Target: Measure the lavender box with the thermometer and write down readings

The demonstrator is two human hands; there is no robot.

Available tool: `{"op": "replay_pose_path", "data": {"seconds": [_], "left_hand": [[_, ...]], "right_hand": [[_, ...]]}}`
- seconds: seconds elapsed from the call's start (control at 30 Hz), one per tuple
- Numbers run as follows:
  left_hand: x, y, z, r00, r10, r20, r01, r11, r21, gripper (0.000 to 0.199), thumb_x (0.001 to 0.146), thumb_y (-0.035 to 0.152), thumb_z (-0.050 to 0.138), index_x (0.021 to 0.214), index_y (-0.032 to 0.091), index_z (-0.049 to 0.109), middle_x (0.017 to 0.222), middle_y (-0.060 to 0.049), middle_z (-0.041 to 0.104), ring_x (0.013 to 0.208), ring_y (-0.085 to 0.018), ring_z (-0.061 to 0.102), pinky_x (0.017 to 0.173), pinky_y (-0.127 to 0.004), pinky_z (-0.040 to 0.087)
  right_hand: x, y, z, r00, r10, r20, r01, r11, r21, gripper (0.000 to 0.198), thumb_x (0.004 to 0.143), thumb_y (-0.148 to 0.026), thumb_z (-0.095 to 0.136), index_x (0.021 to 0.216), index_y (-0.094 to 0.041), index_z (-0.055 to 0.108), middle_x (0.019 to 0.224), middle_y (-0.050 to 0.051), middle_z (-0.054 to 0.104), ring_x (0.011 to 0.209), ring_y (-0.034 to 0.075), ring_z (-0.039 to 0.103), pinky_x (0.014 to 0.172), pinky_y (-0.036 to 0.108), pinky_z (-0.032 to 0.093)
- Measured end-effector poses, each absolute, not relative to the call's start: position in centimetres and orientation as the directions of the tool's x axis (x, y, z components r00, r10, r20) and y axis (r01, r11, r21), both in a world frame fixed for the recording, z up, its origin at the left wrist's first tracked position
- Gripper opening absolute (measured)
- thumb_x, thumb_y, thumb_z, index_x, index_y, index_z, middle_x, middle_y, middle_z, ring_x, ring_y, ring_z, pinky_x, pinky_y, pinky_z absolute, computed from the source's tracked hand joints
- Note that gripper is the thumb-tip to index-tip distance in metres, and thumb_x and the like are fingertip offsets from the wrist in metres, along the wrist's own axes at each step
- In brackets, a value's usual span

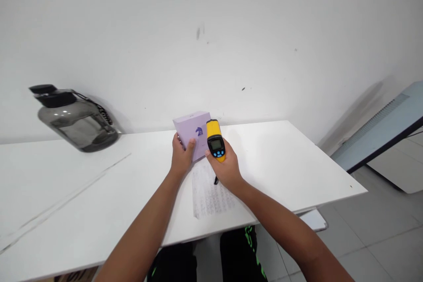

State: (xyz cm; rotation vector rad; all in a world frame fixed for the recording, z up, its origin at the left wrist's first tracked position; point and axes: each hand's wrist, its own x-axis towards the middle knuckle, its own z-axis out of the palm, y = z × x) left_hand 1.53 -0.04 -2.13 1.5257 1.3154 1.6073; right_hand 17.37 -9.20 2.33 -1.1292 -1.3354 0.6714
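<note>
My left hand [181, 155] is closed around the lower left side of a lilac box [191, 131] with a dark horse-head emblem. The box is tilted above the table. In my right hand [228, 168] is a yellow and black infrared thermometer [214, 134], its small grey screen and blue buttons facing me. The thermometer stands in front of the box's right edge; I cannot tell whether they touch. Below both hands a sheet of paper [211, 200] with faint writing lies on the table. A short black strap [216, 180] hangs under my right hand.
A large grey see-through bottle [77, 123] with a black lid stands at the left of the white table [148, 154], near the wall [158, 44]. Past the table's right edge are a pale blue panel [386, 128] and grey floor tiles. My legs are under the front edge.
</note>
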Motion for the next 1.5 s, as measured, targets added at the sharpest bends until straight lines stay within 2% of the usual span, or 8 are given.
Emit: {"op": "replay_pose_path", "data": {"seconds": [0.3, 0.6, 0.9, 1.13, 1.33, 1.5], "left_hand": [[1.6, 0.1, -2.2, -0.202, 0.885, 0.419, 0.227, -0.374, 0.899, 0.078, 0.082, 0.067, 0.064, 0.14, 0.019, 0.042, 0.139, -0.018, 0.052, 0.127, -0.031, 0.054, 0.108, -0.05, 0.044], [1.7, -0.3, -1.7, -0.189, 0.895, 0.404, 0.214, -0.364, 0.906, 0.08, 0.08, 0.069, 0.065, 0.139, 0.02, 0.041, 0.141, -0.018, 0.052, 0.125, -0.03, 0.056, 0.105, -0.048, 0.047], [1.6, -0.6, -1.5, -0.149, 0.906, 0.397, 0.27, -0.349, 0.897, 0.078, 0.08, 0.065, 0.068, 0.14, 0.023, 0.043, 0.143, -0.016, 0.053, 0.12, -0.029, 0.059, 0.092, -0.043, 0.053], [1.3, -0.3, -1.9, -0.131, 0.909, 0.396, 0.267, -0.352, 0.897, 0.081, 0.08, 0.065, 0.068, 0.143, 0.022, 0.04, 0.142, -0.017, 0.053, 0.122, -0.03, 0.059, 0.097, -0.047, 0.052], [1.3, -0.4, -2.0, -0.116, 0.915, 0.387, 0.268, -0.346, 0.899, 0.086, 0.078, 0.063, 0.072, 0.146, 0.024, 0.036, 0.149, -0.018, 0.047, 0.129, -0.033, 0.055, 0.102, -0.05, 0.05], [1.5, -0.6, -1.9, -0.101, 0.935, 0.341, 0.247, -0.308, 0.919, 0.101, 0.069, 0.058, 0.081, 0.15, 0.027, 0.029, 0.151, -0.018, 0.044, 0.133, -0.035, 0.052, 0.107, -0.054, 0.047]], "right_hand": [[17.4, -9.0, 2.1, 0.173, 0.888, 0.426, 0.238, 0.382, -0.893, 0.036, 0.085, -0.039, 0.069, 0.117, -0.024, 0.064, 0.104, 0.005, 0.067, 0.099, 0.023, 0.062, 0.091, 0.037, 0.05], [17.3, -8.9, 1.8, 0.177, 0.877, 0.447, 0.267, 0.394, -0.879, 0.037, 0.085, -0.04, 0.068, 0.119, -0.025, 0.063, 0.105, 0.005, 0.069, 0.098, 0.023, 0.064, 0.09, 0.038, 0.052], [17.3, -9.2, 2.0, 0.177, 0.882, 0.438, 0.252, 0.389, -0.886, 0.039, 0.085, -0.04, 0.069, 0.119, -0.024, 0.064, 0.105, 0.005, 0.068, 0.099, 0.023, 0.063, 0.091, 0.038, 0.052], [17.7, -8.9, 2.1, 0.246, 0.863, 0.442, 0.156, 0.415, -0.896, 0.041, 0.084, -0.051, 0.068, 0.113, -0.022, 0.065, 0.095, 0.004, 0.067, 0.085, 0.02, 0.062, 0.078, 0.033, 0.053], [19.8, -7.5, 2.8, 0.393, 0.844, 0.366, 0.232, 0.294, -0.927, 0.043, 0.08, -0.055, 0.07, 0.105, -0.02, 0.065, 0.094, 0.003, 0.064, 0.084, 0.02, 0.058, 0.077, 0.033, 0.049], [20.8, -6.2, 2.6, 0.435, 0.864, 0.252, 0.131, 0.216, -0.967, 0.041, 0.08, -0.057, 0.067, 0.097, -0.019, 0.063, 0.088, 0.001, 0.063, 0.078, 0.018, 0.056, 0.073, 0.031, 0.046]]}}
